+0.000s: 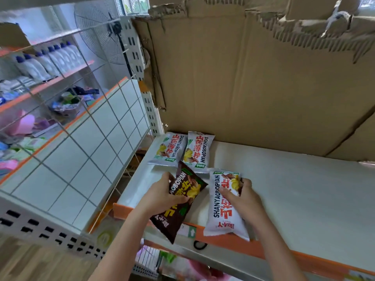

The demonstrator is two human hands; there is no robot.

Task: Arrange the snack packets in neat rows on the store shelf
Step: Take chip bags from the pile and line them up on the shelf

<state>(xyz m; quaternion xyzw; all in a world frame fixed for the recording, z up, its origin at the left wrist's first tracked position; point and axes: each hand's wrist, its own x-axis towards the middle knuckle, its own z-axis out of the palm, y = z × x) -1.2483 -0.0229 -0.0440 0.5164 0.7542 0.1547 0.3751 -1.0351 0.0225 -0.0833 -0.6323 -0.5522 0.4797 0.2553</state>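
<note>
Two white snack packets (168,149) (198,152) lie side by side at the back left corner of the white shelf (294,189). My left hand (162,194) grips a dark brown snack packet (180,201), tilted, its lower end hanging past the shelf's orange front edge. My right hand (241,196) holds a third white snack packet (222,203) lying lengthwise near the front edge, just right of the brown one.
Torn cardboard (253,78) forms the shelf's back wall. A wire grid panel (85,138) and a tiled side surface stand to the left, with bottles (48,59) on far shelves and a fan (101,31) behind. The shelf surface stretches bare to the right.
</note>
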